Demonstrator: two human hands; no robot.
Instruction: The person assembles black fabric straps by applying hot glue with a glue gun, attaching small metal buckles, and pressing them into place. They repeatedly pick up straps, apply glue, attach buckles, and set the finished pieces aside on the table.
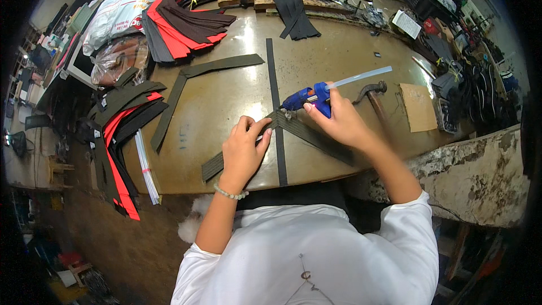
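One left hand (pixel 246 148), yours, at the peak of a ribbed, dark olive, bent strip (pixel 317 140) crossing a black band (pixel 281 161); pinching or pressing, cannot tell. One blue glue gun (pixel 299 99), clasped in your right hand (pixel 342 117).

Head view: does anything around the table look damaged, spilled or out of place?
Yes: the pale panel at the right looks worn, its surface blotched with dark, ragged patches. At the left, red and dark strips hang past the edge of the table, though that may be deliberate.
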